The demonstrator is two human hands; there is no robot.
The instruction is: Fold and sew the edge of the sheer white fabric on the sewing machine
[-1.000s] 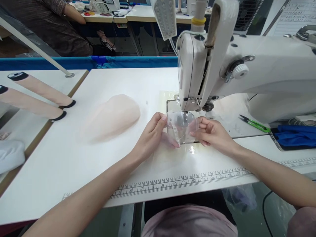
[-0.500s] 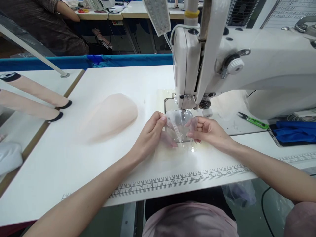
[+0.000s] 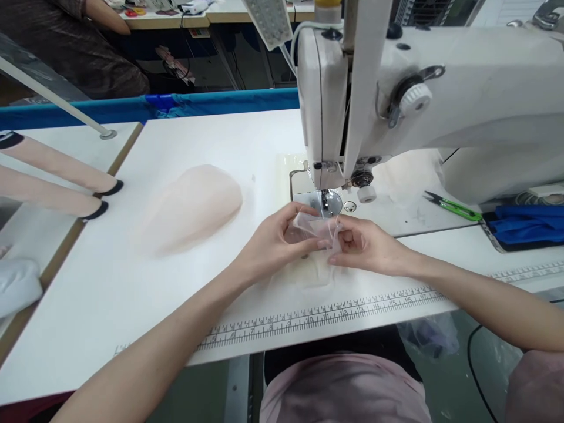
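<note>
Both my hands meet just in front of the sewing machine's needle (image 3: 325, 202). My left hand (image 3: 274, 242) pinches one side of a small sheer, near-transparent fabric piece (image 3: 315, 226). My right hand (image 3: 368, 247) pinches its other side, fingers closed on it. The piece is bunched and folded between the two hands, lifted slightly off the white table (image 3: 132, 282). More pale sheer fabric (image 3: 308, 273) lies flat under my hands.
The white sewing machine (image 3: 418, 100) fills the upper right. A heap of pale peach stockings (image 3: 194, 202) lies to the left. Green thread snips (image 3: 453, 207) and blue cloth (image 3: 529, 226) sit at right. Stocking-covered leg forms (image 3: 57, 176) rest on the left table. Another person sits behind.
The sheer piece, spread wide between my hands before, is now gathered into a small fold as my hands came together and moved slightly toward me.
</note>
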